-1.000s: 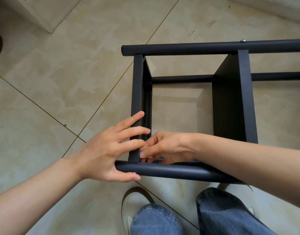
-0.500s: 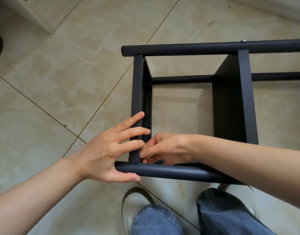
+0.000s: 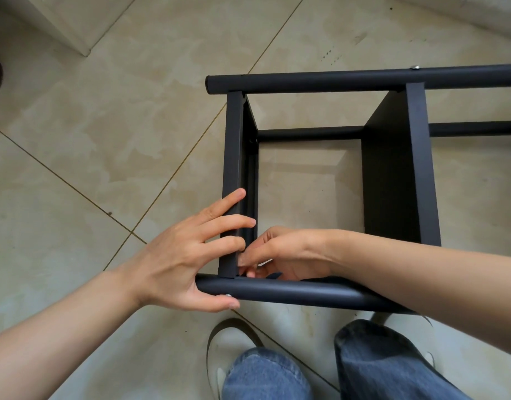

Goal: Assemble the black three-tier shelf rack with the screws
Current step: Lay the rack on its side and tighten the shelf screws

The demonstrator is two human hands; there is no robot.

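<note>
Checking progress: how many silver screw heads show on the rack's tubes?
2: one screw head on the far tube, one on the near tube by the left hand. Others may be hidden.

Open bay between end panel (image 3: 234, 180) and middle shelf (image 3: 398, 180) — passable; near tube (image 3: 291, 293) bars front.
</note>
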